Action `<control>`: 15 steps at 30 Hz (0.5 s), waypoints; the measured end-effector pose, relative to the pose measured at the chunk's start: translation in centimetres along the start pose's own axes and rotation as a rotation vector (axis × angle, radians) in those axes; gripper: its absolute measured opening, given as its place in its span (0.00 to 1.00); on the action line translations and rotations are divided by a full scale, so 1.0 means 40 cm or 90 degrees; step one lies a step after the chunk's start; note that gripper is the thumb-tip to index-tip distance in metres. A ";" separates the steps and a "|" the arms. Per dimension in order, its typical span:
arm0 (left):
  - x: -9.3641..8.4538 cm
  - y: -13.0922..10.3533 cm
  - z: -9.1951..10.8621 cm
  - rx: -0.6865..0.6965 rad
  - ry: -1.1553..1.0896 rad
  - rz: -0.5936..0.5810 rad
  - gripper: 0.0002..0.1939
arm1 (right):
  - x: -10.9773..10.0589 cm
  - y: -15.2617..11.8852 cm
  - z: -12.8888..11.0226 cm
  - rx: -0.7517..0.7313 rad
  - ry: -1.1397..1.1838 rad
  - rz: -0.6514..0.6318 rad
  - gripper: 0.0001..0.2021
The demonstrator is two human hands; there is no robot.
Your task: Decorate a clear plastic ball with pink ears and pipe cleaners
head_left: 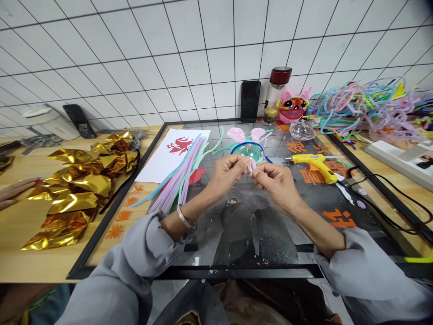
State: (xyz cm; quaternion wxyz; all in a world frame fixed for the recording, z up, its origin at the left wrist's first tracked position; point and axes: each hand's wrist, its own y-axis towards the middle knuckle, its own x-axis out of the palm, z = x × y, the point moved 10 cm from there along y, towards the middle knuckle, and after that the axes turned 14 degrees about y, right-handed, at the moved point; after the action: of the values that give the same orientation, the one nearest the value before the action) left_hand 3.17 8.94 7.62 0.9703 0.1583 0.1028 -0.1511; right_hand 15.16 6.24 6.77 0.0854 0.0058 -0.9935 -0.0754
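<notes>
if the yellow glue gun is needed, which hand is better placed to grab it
Likely the right hand: the yellow glue gun lies nearer it than the left hand. Both pinch a pale pipe cleaner.

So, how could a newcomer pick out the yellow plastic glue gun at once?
Find the large black-framed glossy panel on the wooden table. On it, right of the person's bare right hand, lies the yellow plastic glue gun. Its pistol shape sets it apart from the flat orange lettering nearby.

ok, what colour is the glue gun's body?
The glue gun has a yellow body; it shows best in the head view, right of the hands.
</notes>
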 end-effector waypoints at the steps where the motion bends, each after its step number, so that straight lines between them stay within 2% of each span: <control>1: 0.001 0.000 0.005 0.003 0.004 -0.006 0.22 | 0.000 -0.001 -0.001 -0.001 -0.002 0.001 0.10; 7: 0.008 -0.002 0.013 0.018 0.017 -0.002 0.21 | 0.008 -0.002 -0.009 -0.015 -0.008 -0.008 0.11; 15: 0.036 -0.002 -0.019 -0.044 -0.125 -0.035 0.22 | -0.011 0.002 0.000 -0.012 0.014 0.029 0.12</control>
State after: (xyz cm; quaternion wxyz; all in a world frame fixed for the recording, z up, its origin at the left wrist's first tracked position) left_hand 4.39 8.74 6.52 0.9762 0.1061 0.0166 -0.1885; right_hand 15.58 6.31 6.72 0.0978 -0.0167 -0.9916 -0.0826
